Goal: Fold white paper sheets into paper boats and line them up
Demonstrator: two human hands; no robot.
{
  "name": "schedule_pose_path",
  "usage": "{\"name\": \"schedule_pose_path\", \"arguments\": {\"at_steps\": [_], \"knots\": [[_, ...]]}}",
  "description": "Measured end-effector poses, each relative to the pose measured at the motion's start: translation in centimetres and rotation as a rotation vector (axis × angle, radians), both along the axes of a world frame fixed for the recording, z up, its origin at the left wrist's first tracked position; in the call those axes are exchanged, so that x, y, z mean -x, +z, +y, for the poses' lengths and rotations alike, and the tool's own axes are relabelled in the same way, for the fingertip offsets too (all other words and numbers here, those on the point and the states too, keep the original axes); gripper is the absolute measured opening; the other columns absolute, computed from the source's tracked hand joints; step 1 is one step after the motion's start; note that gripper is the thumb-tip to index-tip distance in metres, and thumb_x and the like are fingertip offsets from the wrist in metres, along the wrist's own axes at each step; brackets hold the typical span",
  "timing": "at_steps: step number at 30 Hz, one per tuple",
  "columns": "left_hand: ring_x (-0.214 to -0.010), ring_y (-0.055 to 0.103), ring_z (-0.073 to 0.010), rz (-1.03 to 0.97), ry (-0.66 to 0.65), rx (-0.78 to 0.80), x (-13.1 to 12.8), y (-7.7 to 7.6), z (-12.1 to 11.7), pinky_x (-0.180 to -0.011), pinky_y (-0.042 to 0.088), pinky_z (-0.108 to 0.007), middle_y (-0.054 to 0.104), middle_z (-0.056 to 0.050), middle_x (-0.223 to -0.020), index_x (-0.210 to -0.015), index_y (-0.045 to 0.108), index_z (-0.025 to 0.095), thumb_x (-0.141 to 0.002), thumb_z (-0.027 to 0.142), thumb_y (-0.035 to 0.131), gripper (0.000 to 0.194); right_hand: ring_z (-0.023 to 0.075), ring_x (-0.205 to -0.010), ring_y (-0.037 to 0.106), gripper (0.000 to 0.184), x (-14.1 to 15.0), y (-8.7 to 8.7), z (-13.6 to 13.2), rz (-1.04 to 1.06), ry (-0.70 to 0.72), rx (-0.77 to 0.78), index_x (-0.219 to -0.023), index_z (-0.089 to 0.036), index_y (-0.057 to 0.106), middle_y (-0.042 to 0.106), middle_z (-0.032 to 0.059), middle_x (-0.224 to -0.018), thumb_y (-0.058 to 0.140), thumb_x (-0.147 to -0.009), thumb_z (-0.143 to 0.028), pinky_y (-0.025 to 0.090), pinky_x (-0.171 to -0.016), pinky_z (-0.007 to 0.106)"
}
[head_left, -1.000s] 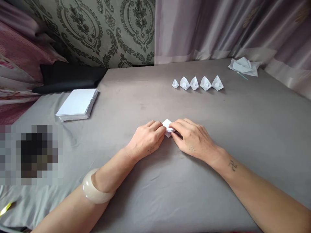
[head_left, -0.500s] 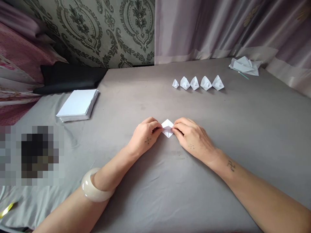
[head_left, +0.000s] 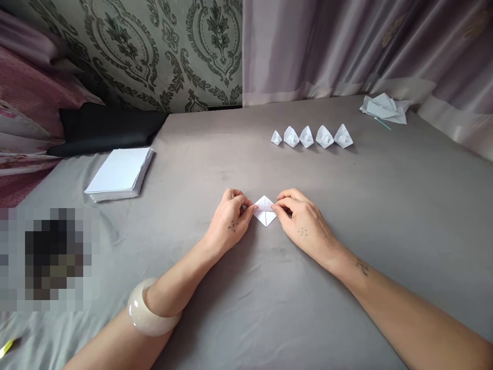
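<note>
Folded paper: a small white paper diamond (head_left: 265,218) lies between the two hands, low on the grey cloth (head_left: 246,298), one corner pointing toward the person.
Left hand: the left hand (head_left: 233,213) pinches the diamond's left corner between thumb and fingers.
Right hand: the right hand (head_left: 302,216) pinches the opposite corner the same way, thumb on top of the paper.
Just changed: a second ago the fingers met over the paper and hid much of it; now they have drawn apart to the corners, and a line shows down the middle, crossed by a crease.
What that means: the piece seems to be mid-fold, its faces laid out flatter; it looks plainer than the finished-looking shapes behind it.
Paper row: five white folded shapes (head_left: 306,137) stand in a line beyond the right hand, the leftmost smallest.
Paper stack: a pile of white sheets (head_left: 117,172) sits off to the left.
Far corner: loose papers (head_left: 385,109) lie at the right, a thin bluish stick (head_left: 382,123) just beside them.
Room: a patterned wall (head_left: 169,46), a mauve curtain (head_left: 292,46) and a black cloth (head_left: 108,128) at the back left.
</note>
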State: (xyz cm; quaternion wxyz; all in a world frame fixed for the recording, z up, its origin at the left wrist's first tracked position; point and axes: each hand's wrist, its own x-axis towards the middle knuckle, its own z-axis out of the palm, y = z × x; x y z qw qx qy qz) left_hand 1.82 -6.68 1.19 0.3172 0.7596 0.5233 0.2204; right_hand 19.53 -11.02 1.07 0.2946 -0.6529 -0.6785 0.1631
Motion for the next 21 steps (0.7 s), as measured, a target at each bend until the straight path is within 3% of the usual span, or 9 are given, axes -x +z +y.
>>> {"name": "schedule_pose_path", "arguments": {"at_steps": [7,14,21], "knots": [[-0.063,0.05,-0.0089,-0.021,-0.001,0.037,0.04,0.34,0.14,-0.062,0.049,-0.028,0.053,-0.007,-0.105,-0.079,0.061,0.016,-0.087,0.025,0.057,0.012,0.014,-0.073,0.06,0.023,0.17,-0.13,0.34,0.0,-0.013,0.017,-0.069,-0.019,0.061,0.062,0.0048,-0.1,0.052,-0.09,-0.021,0.046,-0.065,0.029],[-0.061,0.049,-0.0087,-0.028,-0.006,0.023,-0.01,0.22,0.4,-0.059,0.049,-0.029,0.053,-0.008,-0.101,-0.077,0.062,0.016,-0.086,0.023,0.056,0.012,0.0195,-0.092,0.06,0.024,0.26,-0.27,0.6,-0.014,-0.017,-0.01,-0.065,-0.019,0.056,0.061,0.0065,-0.098,0.054,-0.088,-0.02,0.048,-0.08,0.033],[-0.061,0.047,-0.009,-0.022,0.034,0.06,-0.19,0.16,0.43,-0.058,0.048,-0.028,0.051,-0.008,-0.1,-0.076,0.06,0.015,-0.087,0.024,0.056,0.014,0.0191,-0.091,0.06,0.024,0.24,-0.24,0.64,-0.017,-0.004,0.013,-0.066,-0.019,0.053,0.059,0.0069,-0.099,0.051,-0.09,-0.02,0.049,-0.078,0.033]]}}
